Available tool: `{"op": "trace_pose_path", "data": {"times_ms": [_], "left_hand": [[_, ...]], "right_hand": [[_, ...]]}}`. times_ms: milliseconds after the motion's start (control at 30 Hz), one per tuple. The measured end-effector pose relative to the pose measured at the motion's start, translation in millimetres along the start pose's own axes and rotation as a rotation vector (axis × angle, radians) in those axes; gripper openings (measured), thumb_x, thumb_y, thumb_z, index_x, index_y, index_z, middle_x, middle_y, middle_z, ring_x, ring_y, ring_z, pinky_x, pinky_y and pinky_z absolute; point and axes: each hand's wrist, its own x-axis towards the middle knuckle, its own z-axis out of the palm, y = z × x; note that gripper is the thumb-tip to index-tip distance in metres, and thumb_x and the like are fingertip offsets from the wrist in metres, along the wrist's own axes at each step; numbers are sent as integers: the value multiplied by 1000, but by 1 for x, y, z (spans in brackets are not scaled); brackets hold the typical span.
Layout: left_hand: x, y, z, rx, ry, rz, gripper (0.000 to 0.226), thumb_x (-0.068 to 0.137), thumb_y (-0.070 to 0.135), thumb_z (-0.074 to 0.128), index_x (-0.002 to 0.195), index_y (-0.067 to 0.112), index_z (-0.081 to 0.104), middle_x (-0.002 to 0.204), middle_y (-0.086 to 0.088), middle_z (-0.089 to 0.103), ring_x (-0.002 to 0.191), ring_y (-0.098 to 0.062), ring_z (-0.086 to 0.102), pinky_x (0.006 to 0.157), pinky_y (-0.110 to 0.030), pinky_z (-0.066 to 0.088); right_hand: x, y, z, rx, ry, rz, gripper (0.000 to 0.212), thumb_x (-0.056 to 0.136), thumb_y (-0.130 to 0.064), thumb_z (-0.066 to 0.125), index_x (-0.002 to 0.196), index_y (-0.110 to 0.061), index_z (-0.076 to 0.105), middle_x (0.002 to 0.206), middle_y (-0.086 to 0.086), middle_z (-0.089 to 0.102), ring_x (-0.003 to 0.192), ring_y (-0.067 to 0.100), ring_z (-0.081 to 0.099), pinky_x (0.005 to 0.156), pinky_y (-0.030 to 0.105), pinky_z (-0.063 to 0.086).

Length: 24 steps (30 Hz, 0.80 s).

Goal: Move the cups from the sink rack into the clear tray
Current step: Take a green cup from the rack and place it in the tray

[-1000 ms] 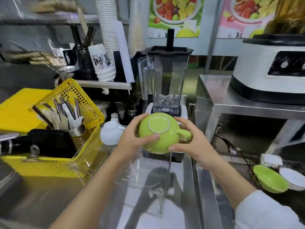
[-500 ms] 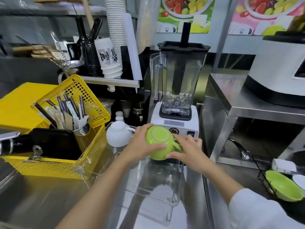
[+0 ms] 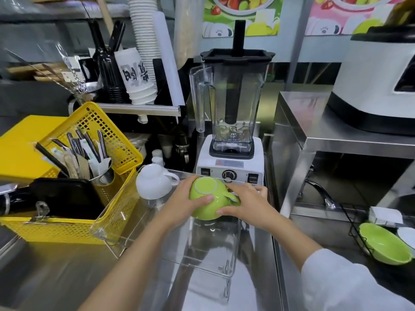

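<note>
1. A steel surface (image 3: 56,272) in a drinks kitchen carries a clear tray (image 3: 179,254), set in front of a blender (image 3: 231,113).
2. The left hand (image 3: 179,203) and right hand (image 3: 249,205) both clasp a green cup (image 3: 207,199), upside down, low over the tray's far end; two hands probably steady it for a gentle set-down.
3. Its base faces up, likely so it drains.
4. A white cup (image 3: 153,181) already sits upside down in the far left corner, so the green one goes beside it.
5. At the right, the sink rack (image 3: 354,230) holds a green bowl-like piece (image 3: 381,243), perhaps another cup.
</note>
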Motion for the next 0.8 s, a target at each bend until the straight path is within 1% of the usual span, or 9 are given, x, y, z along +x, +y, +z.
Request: {"op": "trace_pose_path", "data": {"times_ms": [67, 100, 167, 233, 333, 533, 667, 733, 800], "left_hand": [[-3, 4, 2, 140, 77, 28, 56, 71, 38, 72, 120, 25, 50, 126, -5, 50, 112, -16, 49, 101, -40, 40], [-5, 6, 3, 205, 124, 41, 57, 73, 35, 71, 124, 22, 48, 130, -3, 48, 115, -16, 47, 103, -40, 38], [-8, 15, 8, 315, 206, 84, 59, 76, 32, 68, 128, 18, 45, 136, -3, 44, 123, -19, 43, 106, -39, 35], [-9, 27, 15, 387, 280, 131, 59, 78, 34, 65, 130, 18, 42, 140, -3, 41, 128, -20, 40, 106, -39, 35], [-7, 52, 35, 403, 346, 186, 58, 81, 41, 60, 131, 19, 41, 142, -1, 40, 131, -17, 37, 107, -36, 33], [3, 103, 114, 411, 230, 343, 57, 83, 40, 57, 133, 21, 39, 142, 0, 41, 132, -15, 35, 108, -35, 31], [6, 131, 180, 389, 91, 436, 53, 84, 37, 56, 131, 20, 40, 139, 0, 44, 129, -15, 38, 108, -33, 31], [10, 144, 212, 381, 29, 483, 51, 83, 33, 58, 130, 19, 43, 136, 0, 46, 127, -16, 40, 108, -30, 30], [15, 154, 243, 392, -24, 509, 51, 84, 32, 57, 130, 18, 43, 136, 0, 47, 127, -16, 40, 108, -31, 31]], "right_hand": [[-1, 3, -3, -37, -4, -31, 73, 69, -59, 63, 132, -36, 34, 136, -6, 44, 128, 16, 32, 96, 34, 16], [-3, 5, -5, -43, 4, -48, 76, 71, -58, 62, 135, -32, 31, 143, -3, 36, 132, 16, 27, 100, 34, 15], [-8, 9, -13, -20, 48, -80, 76, 74, -56, 61, 137, -28, 30, 146, -2, 32, 134, 15, 25, 101, 30, 13], [-15, 15, -25, -3, 108, -110, 73, 76, -54, 61, 137, -27, 30, 144, -3, 34, 133, 13, 27, 97, 25, 12], [-29, 28, -47, -15, 167, -115, 70, 78, -53, 58, 137, -28, 28, 145, -3, 33, 133, 12, 26, 96, 24, 12], [-69, 75, -88, -65, 240, -73, 67, 80, -49, 57, 136, -24, 31, 140, -2, 40, 129, 12, 33, 95, 27, 18], [-102, 120, -114, -84, 290, -13, 61, 80, -34, 59, 135, -22, 35, 137, -1, 45, 127, 15, 38, 92, 32, 24], [-117, 146, -128, -90, 309, 14, 60, 78, -31, 59, 133, -22, 36, 134, -1, 47, 125, 14, 39, 89, 30, 24], [-132, 171, -140, -82, 305, 55, 61, 78, -29, 58, 134, -21, 36, 135, 0, 46, 125, 16, 40, 93, 32, 27]]}}
